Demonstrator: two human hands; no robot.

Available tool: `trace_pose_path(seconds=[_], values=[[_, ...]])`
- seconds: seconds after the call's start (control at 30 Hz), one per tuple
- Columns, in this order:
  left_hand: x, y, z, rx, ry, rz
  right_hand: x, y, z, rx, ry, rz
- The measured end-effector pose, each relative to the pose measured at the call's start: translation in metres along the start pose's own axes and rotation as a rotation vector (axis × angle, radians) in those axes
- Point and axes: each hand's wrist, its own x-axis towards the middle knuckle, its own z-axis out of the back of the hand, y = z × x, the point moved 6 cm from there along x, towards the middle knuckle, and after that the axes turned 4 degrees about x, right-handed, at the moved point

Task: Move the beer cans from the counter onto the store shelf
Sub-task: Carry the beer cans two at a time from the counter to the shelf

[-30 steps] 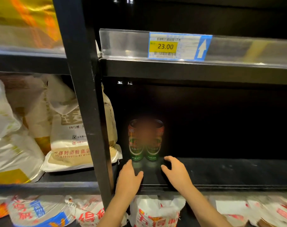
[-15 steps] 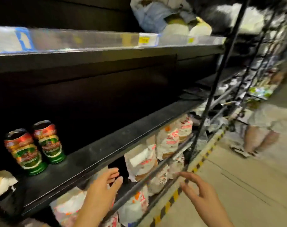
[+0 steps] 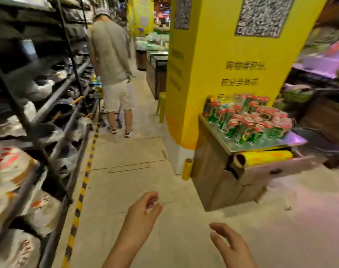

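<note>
Green-and-red beer cans [image 3: 250, 120] stand crowded on the steel-topped counter [image 3: 265, 145] by the yellow pillar [image 3: 223, 55]. Left hand [image 3: 143, 211] and right hand [image 3: 230, 242] are relaxed, holding nothing. Advice: lift edge cans first, one per hand.

Metal, wood and plastic along the aisle

At 3 o'clock, glossy metal beer cans [image 3: 250, 120] stand on a shiny metal-topped desk [image 3: 261, 145] with matt wood sides; at 9 o'clock, a dark metal shelf [image 3: 54, 97] holds glossy plastic sacks [image 3: 12, 167]; the floor [image 3: 137, 190] looks smooth and matt.
</note>
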Motion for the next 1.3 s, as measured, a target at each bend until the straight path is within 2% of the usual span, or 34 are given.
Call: trace_pose_path(seconds=[0.2, 0.37, 0.57, 0.77, 0.9, 1.1, 1.2, 1.3], values=[[0.038, -0.075, -0.163, 0.036, 0.284, -0.091, 0.022, -0.056, 0.143, 0.033, -0.278, -0.036], [0.073, -0.087, -0.223, 0.031, 0.391, -0.056, 0.061, -0.088, 0.202, 0.074, -0.389, -0.08], [0.158, -0.092, -0.249, 0.017, 0.319, 0.009, 0.163, -0.079, 0.233, 0.157, -0.362, -0.068], [0.266, -0.133, -0.295, -0.041, 0.238, 0.018, 0.272, -0.07, 0.293, 0.098, -0.31, -0.032], [0.333, -0.181, -0.352, -0.034, 0.28, -0.051, 0.325, -0.081, 0.348, 0.128, -0.375, -0.022], [0.391, -0.242, -0.427, -0.04, 0.35, -0.13, 0.399, -0.117, 0.406, 0.165, -0.401, -0.111], [0.413, -0.245, -0.448, -0.024, 0.308, -0.111, 0.451, -0.125, 0.43, 0.139, -0.339, -0.087], [0.429, -0.239, -0.463, -0.039, 0.208, -0.012, 0.508, -0.121, 0.455, 0.104, -0.215, -0.039]])
